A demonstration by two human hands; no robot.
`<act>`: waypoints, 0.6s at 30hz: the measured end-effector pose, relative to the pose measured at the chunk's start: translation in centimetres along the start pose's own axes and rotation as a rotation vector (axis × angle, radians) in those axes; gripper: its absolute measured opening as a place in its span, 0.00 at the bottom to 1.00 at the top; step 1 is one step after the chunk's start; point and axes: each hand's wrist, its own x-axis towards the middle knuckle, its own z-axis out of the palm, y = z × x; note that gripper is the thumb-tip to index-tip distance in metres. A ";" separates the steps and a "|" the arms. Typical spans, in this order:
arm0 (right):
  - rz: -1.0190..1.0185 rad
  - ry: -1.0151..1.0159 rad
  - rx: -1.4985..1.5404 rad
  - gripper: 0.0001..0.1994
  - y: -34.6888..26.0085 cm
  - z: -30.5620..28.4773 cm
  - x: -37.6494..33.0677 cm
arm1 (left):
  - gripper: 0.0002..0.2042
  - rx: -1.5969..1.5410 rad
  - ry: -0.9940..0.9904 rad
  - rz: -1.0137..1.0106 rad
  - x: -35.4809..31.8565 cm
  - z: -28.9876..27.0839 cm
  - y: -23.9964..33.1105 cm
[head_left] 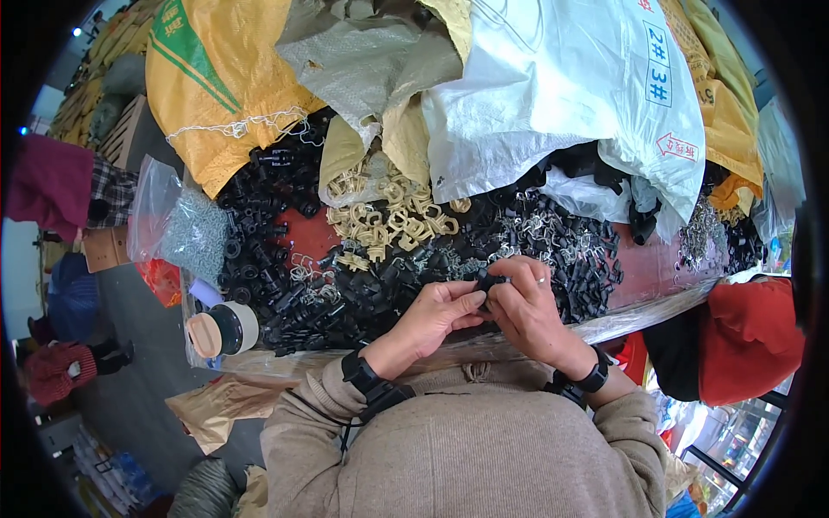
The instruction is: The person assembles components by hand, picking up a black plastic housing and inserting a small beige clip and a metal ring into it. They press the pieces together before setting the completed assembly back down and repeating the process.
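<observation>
My left hand (434,315) and my right hand (527,306) meet above the near edge of a red table (643,272). Together they pinch one small black plastic part (490,281) between the fingertips. Both wrists wear black bands, and a ring shows on my right hand. Just beyond the hands lies a heap of black plastic parts (345,298) mixed with small metal wire clips (540,226). A cluster of beige plastic parts (393,216) sits farther back.
Big woven sacks, yellow (216,78) and white (561,95), are piled at the table's far side. A clear bag of small grey pieces (186,229) and a tape roll (226,328) sit at the left. A person in red (751,341) is at my right.
</observation>
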 end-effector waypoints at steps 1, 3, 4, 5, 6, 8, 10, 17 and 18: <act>0.003 -0.009 0.022 0.08 0.0 0.0 0.0 | 0.12 0.007 0.001 -0.005 -0.1 0.0 0.0; 0.004 -0.019 0.045 0.08 0.1 0.1 0.0 | 0.12 0.011 0.008 -0.007 -0.3 -0.1 0.2; 0.052 -0.004 0.112 0.08 0.3 0.2 -0.1 | 0.12 0.014 0.013 -0.010 -0.3 -0.1 0.3; 0.100 0.011 0.180 0.08 0.4 0.3 -0.1 | 0.12 0.018 0.019 -0.014 -0.5 -0.1 0.5; 0.148 0.026 0.248 0.08 0.5 0.4 -0.1 | 0.12 0.018 0.021 -0.011 -0.7 -0.1 0.7; 0.171 0.032 0.316 0.09 0.9 0.5 0.0 | 0.11 0.080 0.044 0.053 -1.3 -0.3 1.4; 0.227 0.046 0.449 0.09 1.4 0.7 0.3 | 0.11 0.113 0.055 0.085 -1.8 -0.8 2.1; -0.047 -0.032 -0.197 0.10 3.6 3.2 5.2 | 0.12 -0.051 0.183 0.267 -2.9 -3.1 3.2; -0.052 -0.088 -0.333 0.10 3.9 3.8 5.6 | 0.12 -0.053 0.187 0.273 -3.0 -3.2 3.2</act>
